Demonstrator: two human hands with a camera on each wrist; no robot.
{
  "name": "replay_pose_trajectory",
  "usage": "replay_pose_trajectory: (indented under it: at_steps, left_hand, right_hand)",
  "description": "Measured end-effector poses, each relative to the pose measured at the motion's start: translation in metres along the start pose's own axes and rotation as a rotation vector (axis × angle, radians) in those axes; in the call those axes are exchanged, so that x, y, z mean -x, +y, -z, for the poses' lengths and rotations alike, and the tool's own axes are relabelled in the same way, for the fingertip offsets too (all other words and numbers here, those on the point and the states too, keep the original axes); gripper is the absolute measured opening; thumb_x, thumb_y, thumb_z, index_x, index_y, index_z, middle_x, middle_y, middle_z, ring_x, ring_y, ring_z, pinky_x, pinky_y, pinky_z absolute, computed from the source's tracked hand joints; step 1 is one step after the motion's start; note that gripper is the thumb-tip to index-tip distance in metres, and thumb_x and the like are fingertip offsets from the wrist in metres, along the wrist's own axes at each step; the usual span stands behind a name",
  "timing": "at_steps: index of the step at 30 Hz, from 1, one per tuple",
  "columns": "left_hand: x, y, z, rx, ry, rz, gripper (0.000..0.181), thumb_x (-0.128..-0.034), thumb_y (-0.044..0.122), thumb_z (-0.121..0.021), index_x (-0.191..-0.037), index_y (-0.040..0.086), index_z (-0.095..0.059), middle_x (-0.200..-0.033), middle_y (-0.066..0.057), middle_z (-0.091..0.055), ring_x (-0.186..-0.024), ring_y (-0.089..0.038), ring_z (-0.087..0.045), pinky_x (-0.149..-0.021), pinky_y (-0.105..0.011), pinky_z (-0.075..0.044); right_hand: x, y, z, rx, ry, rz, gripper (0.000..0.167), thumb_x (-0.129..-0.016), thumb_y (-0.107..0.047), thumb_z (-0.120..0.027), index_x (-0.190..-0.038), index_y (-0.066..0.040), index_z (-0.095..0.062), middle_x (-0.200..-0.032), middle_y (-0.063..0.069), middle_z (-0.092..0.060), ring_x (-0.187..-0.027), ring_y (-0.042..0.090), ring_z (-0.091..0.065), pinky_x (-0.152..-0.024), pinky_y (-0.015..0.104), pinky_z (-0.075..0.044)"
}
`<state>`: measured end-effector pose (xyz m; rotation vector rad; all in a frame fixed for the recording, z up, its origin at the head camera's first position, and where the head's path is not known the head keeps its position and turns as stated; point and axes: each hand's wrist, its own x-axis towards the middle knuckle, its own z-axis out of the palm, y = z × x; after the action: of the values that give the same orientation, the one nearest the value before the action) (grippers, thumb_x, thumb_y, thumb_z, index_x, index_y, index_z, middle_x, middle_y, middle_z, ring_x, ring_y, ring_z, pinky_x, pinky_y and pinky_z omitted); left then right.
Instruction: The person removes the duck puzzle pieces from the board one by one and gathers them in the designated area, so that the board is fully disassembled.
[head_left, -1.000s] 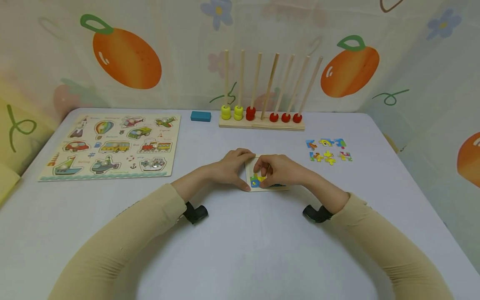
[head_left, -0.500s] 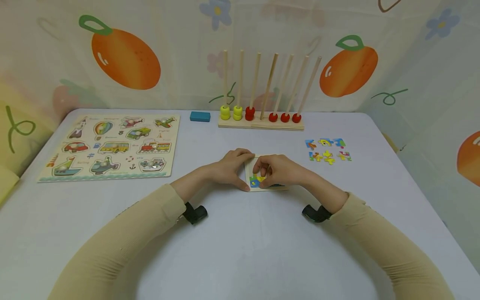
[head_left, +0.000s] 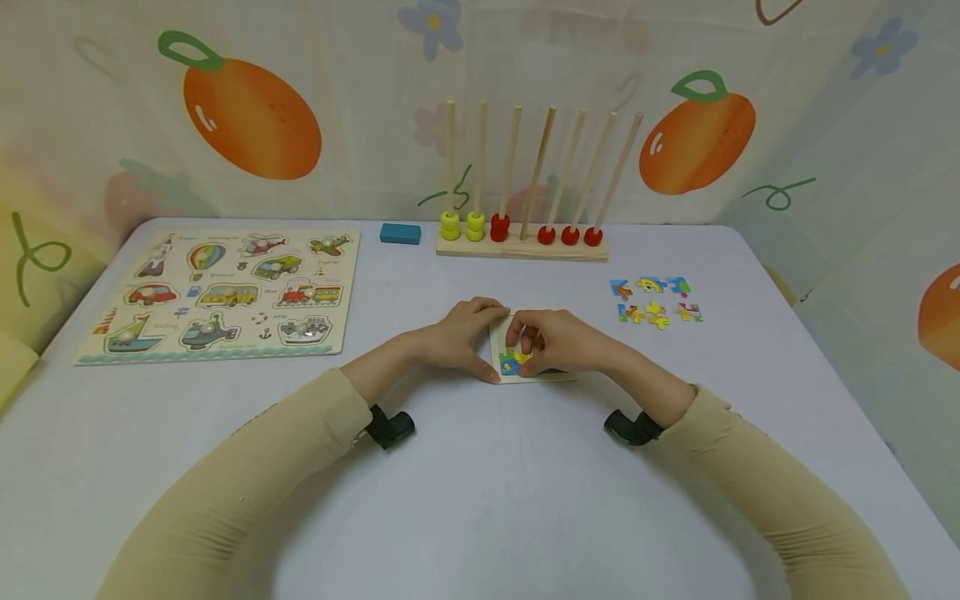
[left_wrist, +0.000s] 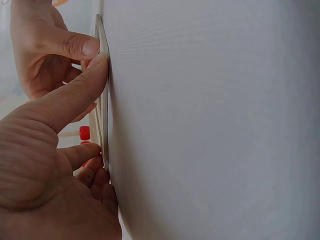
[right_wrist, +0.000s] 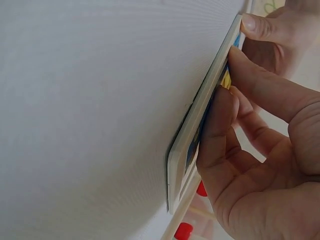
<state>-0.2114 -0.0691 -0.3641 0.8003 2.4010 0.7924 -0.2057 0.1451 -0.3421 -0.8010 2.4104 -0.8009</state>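
Note:
A small puzzle board (head_left: 536, 380) with a pale wooden rim lies flat on the table in the head view. My left hand (head_left: 461, 335) grips it by the left side, thumb at the near corner and fingers at the far one. Over the board, my right hand (head_left: 562, 340) pinches a yellow puzzle piece (right_wrist: 226, 80) between thumb and index finger, low against the board's surface. Its other fingers are curled loosely. Blue and green picture parts (head_left: 508, 365) show beside the right fingertips; that hand covers much of the board.
Several loose puzzle pieces (head_left: 657, 315) lie to the right. A bead rack (head_left: 525, 247) with upright pegs stands at the back, beside a blue block (head_left: 401, 233). At the left lies a large vehicle puzzle (head_left: 225, 317). The table (head_left: 480, 500) has a white cover.

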Motion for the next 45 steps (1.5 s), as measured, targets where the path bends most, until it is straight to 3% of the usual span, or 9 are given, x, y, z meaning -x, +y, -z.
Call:
replay_pose_trajectory:
  at_steps: [13,23,33,45]
  left_hand:
    - [-0.0005,0.0000,0.0001,0.000,-0.004,0.004,0.096,-0.0804,0.033,-0.079,-0.156,0.007,-0.026,-0.162,-0.013,-0.020,-0.151,-0.034,-0.014,-0.124,-0.055,-0.019]
    - [0.0001,0.0010,0.0004,-0.004,-0.004,0.008,0.097,-0.0797,0.033,-0.080,-0.156,0.008,-0.026,-0.162,-0.013,-0.020,-0.152,-0.034,-0.014,-0.124,-0.055,-0.019]
    - [-0.0001,0.0005,0.0004,-0.015,0.000,-0.009,0.097,-0.0799,0.034,-0.080,-0.156,0.007,-0.026,-0.162,-0.013,-0.021,-0.151,-0.034,-0.016,-0.124,-0.054,-0.020]
    - [0.0007,0.0005,0.0009,-0.007,-0.005,-0.011,0.097,-0.0798,0.034,-0.080,-0.156,0.007,-0.025,-0.162,-0.013,-0.021,-0.151,-0.035,-0.016,-0.124,-0.054,-0.020]
  right_hand:
    - [-0.0010,0.0030,-0.0020,-0.004,0.014,0.032,0.035,-0.079,-0.007,-0.081,-0.105,-0.009,-0.057,-0.085,0.007,-0.058,-0.074,0.015,-0.053,-0.068,0.023,-0.045]
    - [0.0005,-0.0004,-0.0026,-0.005,0.026,0.012,0.036,-0.078,-0.006,-0.081,-0.104,-0.009,-0.057,-0.090,0.006,-0.060,-0.075,0.016,-0.055,-0.071,0.025,-0.048]
    - [0.0024,-0.0010,0.0005,-0.078,-0.001,0.001,0.012,-0.097,-0.007,-0.057,-0.109,-0.006,-0.058,-0.092,0.010,-0.062,-0.070,0.016,-0.058,-0.067,0.025,-0.051]
    - [0.0039,-0.0028,0.0064,-0.176,-0.059,-0.034,0.013,-0.100,-0.011,-0.055,-0.110,-0.005,-0.059,-0.090,0.009,-0.058,-0.078,0.019,-0.058,-0.074,0.028,-0.056]
